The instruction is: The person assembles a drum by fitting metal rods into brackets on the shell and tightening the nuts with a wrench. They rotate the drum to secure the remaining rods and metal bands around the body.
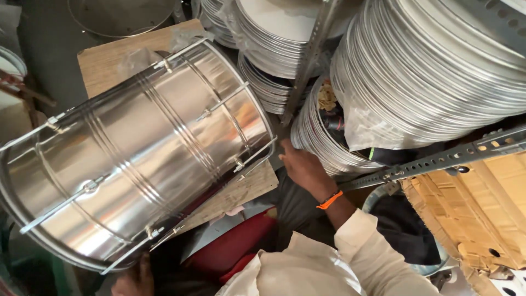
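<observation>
A large shiny steel drum (137,148) with ribbed bands and thin metal rods along its sides lies tilted across the left half of the view. My right hand (302,167), an orange band on its wrist and a cream sleeve behind it, grips the drum's upper-right rim. Only part of my left hand (133,278) shows at the bottom edge, holding the drum's lower rim from underneath. The fingers of both hands are mostly hidden by the drum.
A wooden board (109,60) lies under the drum. Stacks of steel plates (416,82) fill a slotted metal rack (438,160) at the right and top. Brown cardboard (482,208) sits at the lower right, and a red object (235,246) lies below the drum.
</observation>
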